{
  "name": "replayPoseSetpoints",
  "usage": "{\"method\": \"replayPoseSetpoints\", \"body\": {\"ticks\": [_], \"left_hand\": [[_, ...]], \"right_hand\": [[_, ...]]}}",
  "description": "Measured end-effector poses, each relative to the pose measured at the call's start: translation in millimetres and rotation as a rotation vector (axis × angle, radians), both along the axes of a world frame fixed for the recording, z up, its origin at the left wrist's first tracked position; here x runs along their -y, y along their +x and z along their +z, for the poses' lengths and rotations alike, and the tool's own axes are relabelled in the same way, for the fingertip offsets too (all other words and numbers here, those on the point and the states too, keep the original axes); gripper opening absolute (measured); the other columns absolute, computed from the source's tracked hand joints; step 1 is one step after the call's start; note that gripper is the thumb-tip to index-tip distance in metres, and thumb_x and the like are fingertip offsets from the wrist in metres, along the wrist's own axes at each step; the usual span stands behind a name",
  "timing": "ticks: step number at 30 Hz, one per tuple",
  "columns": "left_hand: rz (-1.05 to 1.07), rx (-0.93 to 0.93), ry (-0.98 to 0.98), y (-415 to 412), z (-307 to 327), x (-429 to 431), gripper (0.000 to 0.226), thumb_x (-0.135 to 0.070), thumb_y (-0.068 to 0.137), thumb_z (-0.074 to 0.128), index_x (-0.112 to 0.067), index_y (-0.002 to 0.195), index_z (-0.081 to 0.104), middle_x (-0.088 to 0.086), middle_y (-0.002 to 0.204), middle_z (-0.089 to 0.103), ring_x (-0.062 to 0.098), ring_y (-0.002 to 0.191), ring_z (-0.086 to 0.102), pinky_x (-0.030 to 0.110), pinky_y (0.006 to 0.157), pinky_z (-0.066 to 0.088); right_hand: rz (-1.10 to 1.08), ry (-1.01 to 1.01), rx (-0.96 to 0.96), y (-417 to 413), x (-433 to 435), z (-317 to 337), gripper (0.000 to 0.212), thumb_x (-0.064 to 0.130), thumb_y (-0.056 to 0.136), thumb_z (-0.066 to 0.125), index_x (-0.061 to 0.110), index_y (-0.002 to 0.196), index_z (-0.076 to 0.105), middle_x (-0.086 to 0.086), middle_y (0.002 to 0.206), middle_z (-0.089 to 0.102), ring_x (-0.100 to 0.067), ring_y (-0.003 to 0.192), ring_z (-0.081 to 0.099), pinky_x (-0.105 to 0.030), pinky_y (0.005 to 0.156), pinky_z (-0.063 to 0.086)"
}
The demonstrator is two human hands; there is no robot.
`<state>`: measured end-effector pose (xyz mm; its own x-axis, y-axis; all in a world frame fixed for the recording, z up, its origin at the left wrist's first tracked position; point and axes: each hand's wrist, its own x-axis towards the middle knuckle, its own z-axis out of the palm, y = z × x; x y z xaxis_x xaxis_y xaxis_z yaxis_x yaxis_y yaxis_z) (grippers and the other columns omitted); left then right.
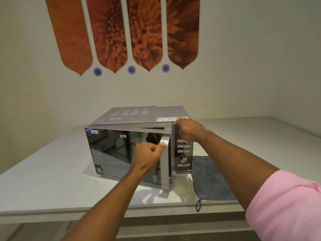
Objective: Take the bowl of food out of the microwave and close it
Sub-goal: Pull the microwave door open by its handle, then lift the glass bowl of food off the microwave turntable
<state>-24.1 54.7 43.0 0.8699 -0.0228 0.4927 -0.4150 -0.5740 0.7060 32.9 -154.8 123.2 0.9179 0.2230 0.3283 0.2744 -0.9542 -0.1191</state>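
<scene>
A silver microwave (pixel 139 113) stands on a white table (pixel 43 180). Its dark mirrored door (pixel 112 150) is swung partly open, hinged at the left. My left hand (pixel 147 157) grips the white vertical door handle (pixel 165 164) at the door's right edge. My right hand (pixel 189 129) rests flat on the microwave's top right front corner, above the control panel (pixel 184 153). The door hides the inside of the microwave, so no bowl is visible.
A grey-blue cloth (pixel 208 180) lies on the table to the right of the microwave, its loop hanging over the front edge. The wall behind carries orange flower panels (pixel 121 32). The table stretches out to the left and far right.
</scene>
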Motion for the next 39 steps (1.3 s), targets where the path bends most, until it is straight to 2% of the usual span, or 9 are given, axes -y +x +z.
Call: {"method": "replayPoseSetpoints", "body": {"ticks": [3, 5, 7, 10, 12, 14, 20, 30, 39], "left_hand": [[0.272, 0.331, -0.026, -17.6, 39.1, -34.8, 0.067, -0.05, 0.098, 0.05, -0.006, 0.048, 0.05, 0.006, 0.04, 0.051, 0.026, 0.037, 0.044, 0.032, 0.045, 0.042], [0.383, 0.395, 0.055, -23.6, 68.9, -49.4, 0.061, -0.048, 0.099, 0.045, -0.008, 0.055, 0.054, 0.005, 0.047, 0.054, 0.025, 0.045, 0.052, 0.036, 0.051, 0.048], [0.487, 0.297, 0.315, -25.7, 90.6, -62.6, 0.052, -0.052, 0.097, 0.044, -0.016, 0.071, 0.069, 0.004, 0.07, 0.07, 0.029, 0.068, 0.067, 0.042, 0.069, 0.058], [0.607, -0.057, 0.687, -28.5, 104.5, -85.0, 0.058, -0.067, 0.095, 0.044, -0.019, 0.108, 0.075, 0.008, 0.108, 0.077, 0.033, 0.1, 0.07, 0.048, 0.093, 0.051], [0.587, -0.224, 0.761, -32.3, 105.9, -99.6, 0.064, -0.078, 0.092, 0.044, -0.018, 0.094, 0.068, 0.005, 0.106, 0.076, 0.029, 0.096, 0.066, 0.049, 0.094, 0.049], [0.558, -0.295, 0.776, -36.3, 108.4, -109.7, 0.067, -0.082, 0.09, 0.044, -0.018, 0.088, 0.062, 0.005, 0.112, 0.074, 0.029, 0.101, 0.064, 0.054, 0.1, 0.046], [0.54, -0.469, 0.875, -56.9, 117.1, -140.4, 0.097, -0.09, 0.086, 0.029, -0.02, 0.148, 0.056, 0.006, 0.156, 0.057, 0.033, 0.144, 0.049, 0.061, 0.117, 0.025], [0.622, -0.498, 0.906, -79.5, 108.9, -168.2, 0.096, -0.09, 0.087, 0.024, -0.016, 0.137, 0.061, 0.007, 0.14, 0.068, 0.03, 0.136, 0.056, 0.059, 0.119, 0.02], [0.719, -0.456, 0.76, -68.7, 94.1, -167.8, 0.121, -0.099, 0.074, 0.008, -0.019, 0.163, 0.027, 0.018, 0.158, 0.053, 0.04, 0.148, 0.045, 0.065, 0.122, 0.021]], "right_hand": [[-0.013, 0.018, 0.015, -3.9, -3.5, -1.3, 0.032, 0.012, 0.096, 0.05, 0.007, 0.127, 0.06, -0.016, 0.128, 0.065, -0.033, 0.111, 0.063, -0.041, 0.091, 0.052], [-0.015, 0.029, 0.023, -6.5, -5.9, -2.3, 0.033, 0.013, 0.096, 0.053, 0.006, 0.127, 0.061, -0.017, 0.128, 0.065, -0.033, 0.111, 0.063, -0.041, 0.09, 0.051], [-0.017, 0.034, 0.028, -8.0, -7.1, -2.5, 0.033, 0.014, 0.096, 0.053, 0.006, 0.127, 0.061, -0.017, 0.129, 0.064, -0.034, 0.112, 0.062, -0.041, 0.092, 0.051], [-0.016, 0.025, 0.025, -7.9, -5.7, -3.5, 0.035, 0.017, 0.095, 0.049, 0.005, 0.126, 0.06, -0.018, 0.13, 0.064, -0.035, 0.115, 0.061, -0.043, 0.095, 0.051], [-0.017, 0.033, 0.041, -7.9, -6.0, -5.7, 0.034, 0.019, 0.095, 0.049, 0.007, 0.126, 0.06, -0.017, 0.128, 0.065, -0.033, 0.112, 0.062, -0.045, 0.093, 0.053], [-0.02, 0.048, 0.065, -8.3, -6.9, -8.5, 0.033, 0.022, 0.096, 0.051, 0.009, 0.125, 0.06, -0.015, 0.125, 0.066, -0.031, 0.108, 0.063, -0.046, 0.091, 0.054], [-0.029, 0.066, 0.212, -10.1, -13.1, -21.3, 0.035, 0.028, 0.094, 0.047, 0.006, 0.116, 0.064, -0.017, 0.114, 0.068, -0.034, 0.1, 0.062, -0.044, 0.086, 0.051], [-0.022, 0.06, 0.357, -1.8, -16.3, -43.2, 0.041, 0.027, 0.094, 0.044, 0.003, 0.121, 0.062, -0.016, 0.117, 0.067, -0.032, 0.108, 0.058, -0.049, 0.104, 0.044], [-0.051, 0.15, 0.416, 0.9, -25.2, -66.9, 0.056, 0.033, 0.098, 0.046, 0.002, 0.145, 0.046, -0.02, 0.146, 0.053, -0.036, 0.139, 0.045, -0.051, 0.122, 0.03]]}}
